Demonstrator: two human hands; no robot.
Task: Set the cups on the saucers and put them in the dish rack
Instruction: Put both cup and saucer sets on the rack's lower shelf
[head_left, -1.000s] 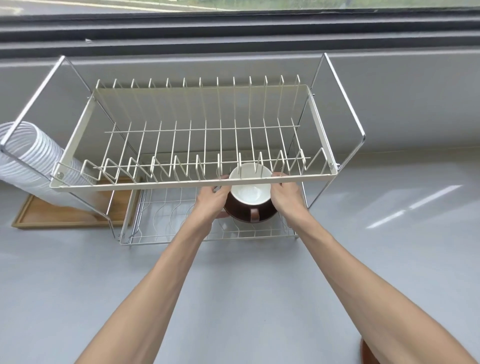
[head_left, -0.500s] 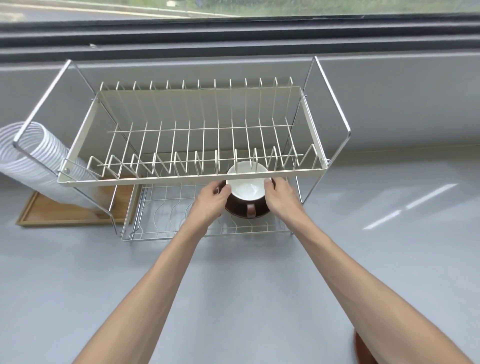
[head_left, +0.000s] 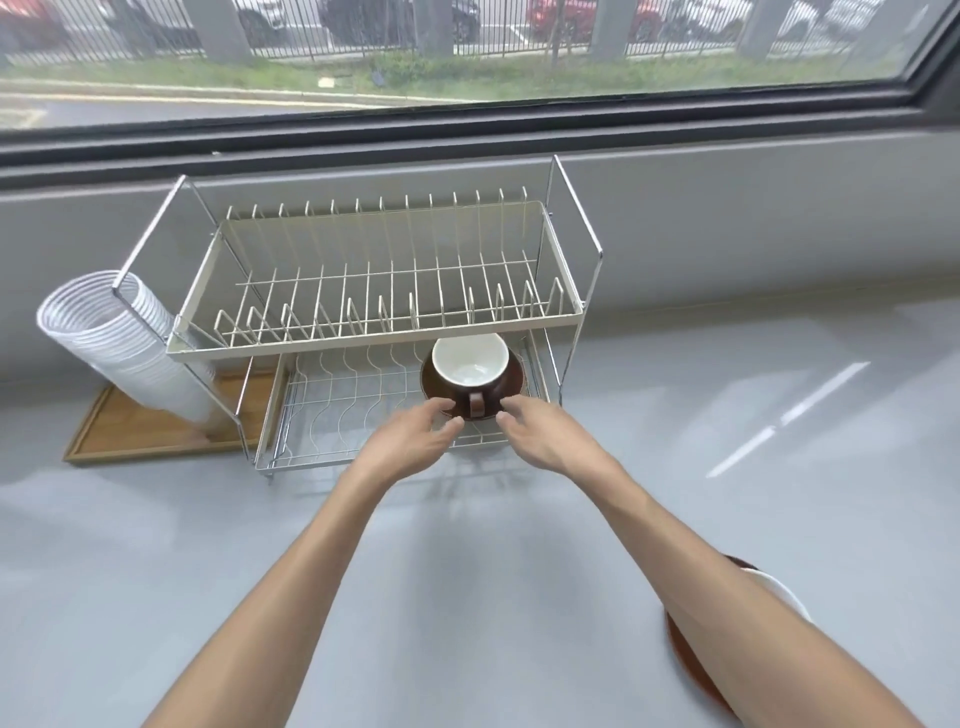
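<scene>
A brown cup (head_left: 471, 371) with a white inside stands on a brown saucer (head_left: 514, 379) in the lower tier of the two-tier wire dish rack (head_left: 379, 338), at its right end, handle toward me. My left hand (head_left: 410, 436) and my right hand (head_left: 540, 434) hover just in front of the cup, fingers apart, holding nothing and not touching it. A second brown saucer (head_left: 685, 654) with a white-lined cup (head_left: 779, 592) lies at the lower right, mostly hidden behind my right forearm.
A stack of white disposable cups (head_left: 124, 343) leans on a wooden tray (head_left: 145, 431) left of the rack. The rack's upper tier overhangs the lower one. Grey counter runs to a wall and window behind.
Both hands have let go of the cup and saucer and drawn back toward me. The cup now rests in the lower tier. The view has tilted up.
</scene>
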